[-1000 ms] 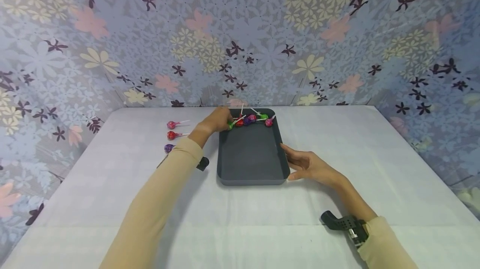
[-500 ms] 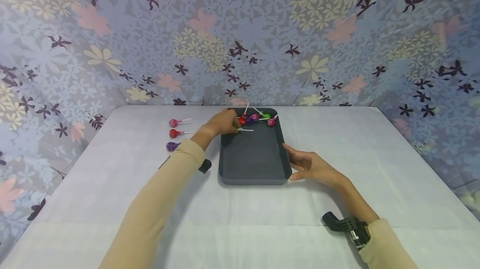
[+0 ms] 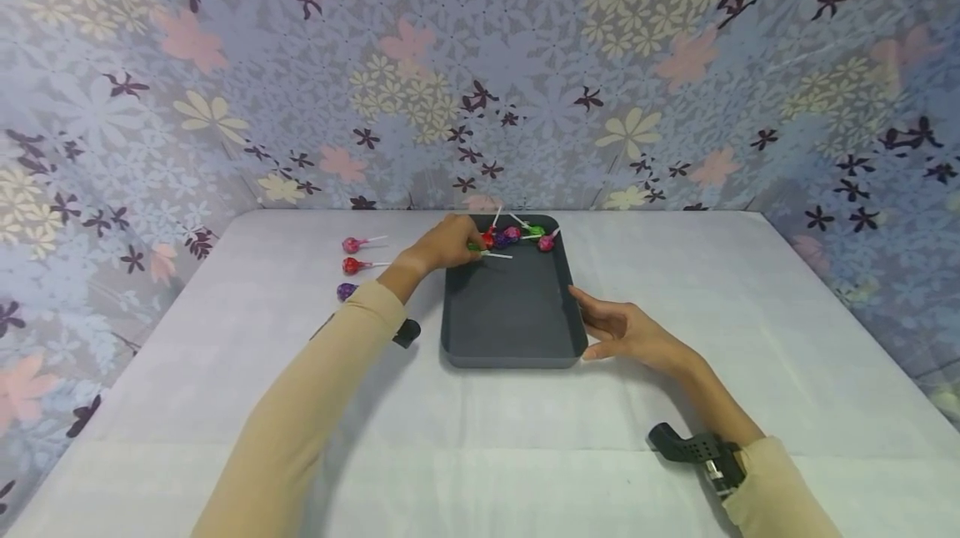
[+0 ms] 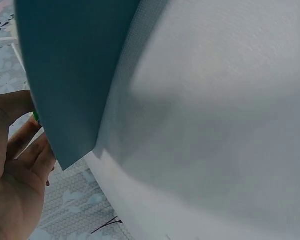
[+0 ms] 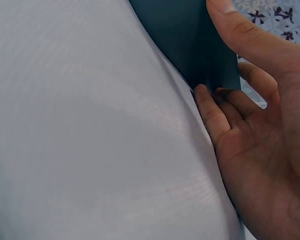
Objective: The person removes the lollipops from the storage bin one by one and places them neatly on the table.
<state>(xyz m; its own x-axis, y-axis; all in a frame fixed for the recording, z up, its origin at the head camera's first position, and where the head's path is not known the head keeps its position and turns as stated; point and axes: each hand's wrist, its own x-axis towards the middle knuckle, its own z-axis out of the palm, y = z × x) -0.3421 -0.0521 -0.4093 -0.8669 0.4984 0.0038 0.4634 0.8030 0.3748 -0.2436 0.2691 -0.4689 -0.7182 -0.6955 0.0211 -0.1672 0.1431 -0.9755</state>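
Note:
My left hand (image 3: 450,242) pinches a green lollipop (image 3: 475,247) at the back left corner of a dark grey tray (image 3: 513,313); its white stick points right over the tray floor. Only a green sliver of that candy shows in the left wrist view, partly hidden by the tray wall. Along the tray's back lie several wrapped lollipops, among them a pink one (image 3: 546,243) and another green one (image 3: 537,231). My right hand (image 3: 626,334) rests against the tray's right side, fingers loosely spread; in the right wrist view its fingertips (image 5: 202,92) touch the outer wall.
Left of the tray, a pink lollipop (image 3: 351,244), a red lollipop (image 3: 351,266) and a purple lollipop (image 3: 346,292) lie in a column, the last partly behind my left sleeve (image 3: 315,379). White cloth (image 3: 495,455) covers the table; a floral backdrop (image 3: 525,87) rises behind.
My left hand has shifted slightly right within the tray's corner. The green lollipop's stick has swung from pointing up and right to lying nearly level. My right hand stays at the tray's side.

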